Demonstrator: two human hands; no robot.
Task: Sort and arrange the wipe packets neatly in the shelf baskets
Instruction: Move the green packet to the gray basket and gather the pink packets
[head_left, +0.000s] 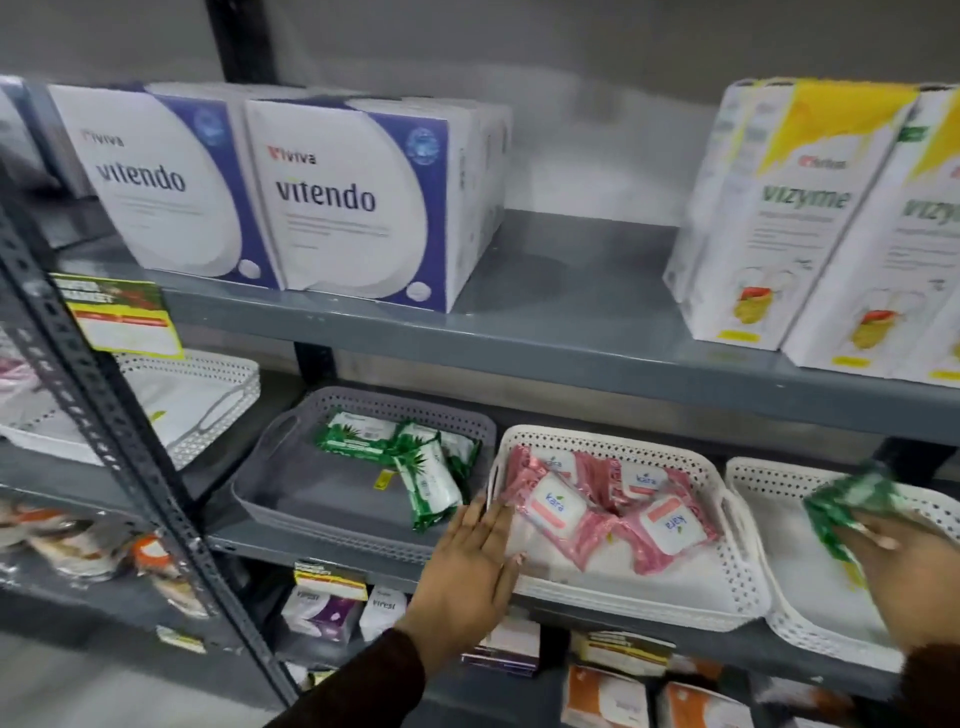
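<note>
On the middle shelf a grey basket (291, 499) holds several green wipe packets (426, 478) bunched at its right side. Beside it a white basket (623, 597) contains several pink "kara" packets (561, 512) lying askew. A second white basket (810, 603) stands at the far right. My left hand (475, 561) is flat with fingers apart, resting at the near left corner of the pink basket and holding nothing. My right hand (904, 561) grips a green wipe packet (852, 501) above the right white basket; the packet is motion-blurred.
The upper shelf carries white-and-blue "vitendo" boxes (332, 202) and white-yellow "vizyme" boxes (779, 218). Another white basket (208, 405) sits at the left behind a slotted metal upright (119, 431). Small boxes (602, 696) fill the shelf below.
</note>
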